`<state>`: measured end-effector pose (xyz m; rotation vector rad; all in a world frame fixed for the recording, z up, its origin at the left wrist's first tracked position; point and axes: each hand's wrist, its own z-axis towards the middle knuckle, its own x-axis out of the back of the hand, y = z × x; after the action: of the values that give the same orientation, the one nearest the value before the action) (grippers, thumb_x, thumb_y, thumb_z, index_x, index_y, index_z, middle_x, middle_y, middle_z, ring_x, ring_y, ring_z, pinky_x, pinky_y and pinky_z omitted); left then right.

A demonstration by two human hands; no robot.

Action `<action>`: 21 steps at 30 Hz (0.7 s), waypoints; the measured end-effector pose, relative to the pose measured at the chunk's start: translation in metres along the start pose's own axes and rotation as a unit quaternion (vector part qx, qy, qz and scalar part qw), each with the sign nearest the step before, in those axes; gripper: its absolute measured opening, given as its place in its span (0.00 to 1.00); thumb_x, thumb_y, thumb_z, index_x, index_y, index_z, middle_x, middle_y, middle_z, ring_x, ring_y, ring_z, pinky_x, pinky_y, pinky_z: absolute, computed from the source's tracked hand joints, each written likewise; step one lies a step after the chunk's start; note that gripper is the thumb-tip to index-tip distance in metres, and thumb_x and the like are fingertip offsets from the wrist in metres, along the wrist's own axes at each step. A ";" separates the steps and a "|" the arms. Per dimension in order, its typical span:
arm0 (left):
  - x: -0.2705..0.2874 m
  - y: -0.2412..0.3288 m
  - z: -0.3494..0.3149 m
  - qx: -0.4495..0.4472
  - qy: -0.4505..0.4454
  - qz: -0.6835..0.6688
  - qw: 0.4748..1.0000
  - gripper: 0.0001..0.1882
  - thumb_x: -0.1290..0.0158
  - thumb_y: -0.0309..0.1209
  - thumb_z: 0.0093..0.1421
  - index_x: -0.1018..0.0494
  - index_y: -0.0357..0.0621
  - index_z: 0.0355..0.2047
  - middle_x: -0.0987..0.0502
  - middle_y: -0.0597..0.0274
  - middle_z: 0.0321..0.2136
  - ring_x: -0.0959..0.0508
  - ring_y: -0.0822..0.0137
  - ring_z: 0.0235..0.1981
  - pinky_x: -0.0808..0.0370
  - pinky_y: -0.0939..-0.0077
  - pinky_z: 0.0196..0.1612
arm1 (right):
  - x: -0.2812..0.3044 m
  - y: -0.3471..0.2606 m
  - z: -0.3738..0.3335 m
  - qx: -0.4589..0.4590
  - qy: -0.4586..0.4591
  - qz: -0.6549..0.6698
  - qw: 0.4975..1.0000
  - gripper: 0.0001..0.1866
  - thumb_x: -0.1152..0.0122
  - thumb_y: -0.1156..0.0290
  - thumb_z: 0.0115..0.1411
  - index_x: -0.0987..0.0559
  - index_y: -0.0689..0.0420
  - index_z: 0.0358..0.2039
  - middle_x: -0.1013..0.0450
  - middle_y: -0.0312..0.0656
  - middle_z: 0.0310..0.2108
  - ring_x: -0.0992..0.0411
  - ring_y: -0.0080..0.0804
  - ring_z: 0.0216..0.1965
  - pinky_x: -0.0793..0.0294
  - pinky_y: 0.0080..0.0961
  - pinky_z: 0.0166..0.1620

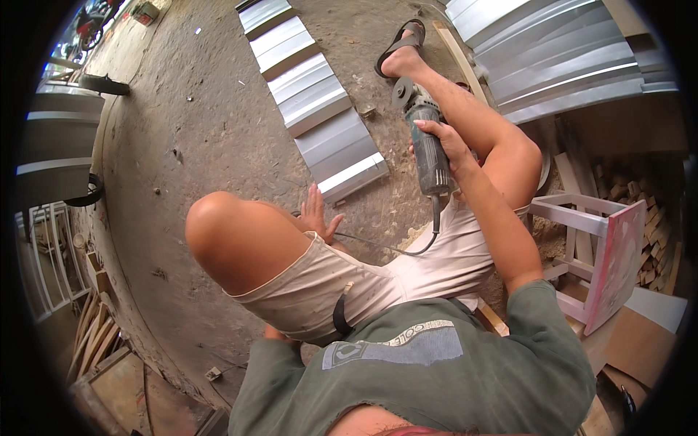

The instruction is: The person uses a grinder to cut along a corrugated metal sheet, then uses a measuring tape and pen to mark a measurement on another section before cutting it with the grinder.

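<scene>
My right hand (447, 142) is wrapped round the body of an angle grinder (427, 149), its disc (402, 91) pointing away from me beside my right shin. From the grinder's rear a dark cord (435, 231) loops down over my shorts and runs left toward my left hand (316, 216). That hand has its fingers stretched apart and holds nothing. It is beside the near end of a long strip of ribbed silvery sheet metal (323, 143) lying on the floor; whether the fingertips touch the metal I cannot tell. My left thigh hides most of the left forearm.
More ribbed metal sheets (556, 54) lie at the far right, with a wooden strip (460, 62) alongside. A pinkish stool (614, 265) and stacked wood pieces (658, 232) are at the right. Metal panels (62, 138), a white frame (51, 254) and scrap wood (94, 338) line the left.
</scene>
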<state>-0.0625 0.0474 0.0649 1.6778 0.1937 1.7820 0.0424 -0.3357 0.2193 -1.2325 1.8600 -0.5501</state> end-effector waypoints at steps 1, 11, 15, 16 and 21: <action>0.003 0.004 -0.015 0.033 0.044 -0.019 0.998 0.47 0.40 0.52 0.62 0.46 0.45 0.73 0.48 0.50 0.74 0.41 0.55 0.73 0.40 0.42 0.69 | 0.002 0.002 0.002 0.005 -0.002 0.003 1.000 0.23 0.30 0.54 0.58 0.23 0.64 0.39 0.21 0.45 0.29 0.20 0.31 0.24 0.18 0.26 0.28; 0.019 0.009 -0.088 0.177 0.038 -0.016 0.983 0.42 0.40 0.49 0.63 0.43 0.43 0.70 0.43 0.50 0.70 0.37 0.56 0.68 0.38 0.46 0.66 | 0.003 0.003 0.003 -0.017 -0.019 0.037 0.999 0.25 0.30 0.54 0.59 0.24 0.66 0.40 0.21 0.46 0.30 0.20 0.31 0.25 0.17 0.26 0.28; 0.021 0.005 -0.085 0.175 0.029 -0.010 0.984 0.40 0.40 0.48 0.63 0.41 0.43 0.69 0.41 0.49 0.69 0.36 0.56 0.67 0.36 0.48 0.65 | 0.006 0.004 0.004 -0.003 -0.029 0.039 0.999 0.24 0.30 0.55 0.60 0.24 0.66 0.40 0.21 0.46 0.29 0.19 0.32 0.25 0.16 0.27 0.28; 0.022 0.004 -0.084 0.174 0.026 -0.010 0.984 0.40 0.40 0.48 0.63 0.41 0.42 0.69 0.41 0.49 0.68 0.35 0.56 0.66 0.36 0.49 0.65 | 0.007 0.005 0.004 0.002 -0.029 0.041 0.999 0.24 0.30 0.55 0.60 0.24 0.65 0.39 0.21 0.46 0.29 0.19 0.32 0.26 0.16 0.27 0.29; 0.029 -0.001 -0.080 0.175 0.025 -0.005 0.984 0.37 0.40 0.46 0.64 0.39 0.42 0.67 0.38 0.49 0.66 0.33 0.57 0.64 0.35 0.51 0.64 | 0.009 0.004 0.003 -0.005 -0.025 0.031 0.999 0.23 0.30 0.55 0.60 0.24 0.65 0.39 0.21 0.46 0.29 0.19 0.33 0.27 0.17 0.27 0.31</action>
<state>-0.1350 0.0905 0.0760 1.8652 0.5660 1.8647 0.0404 -0.3416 0.2112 -1.1801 1.8534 -0.4728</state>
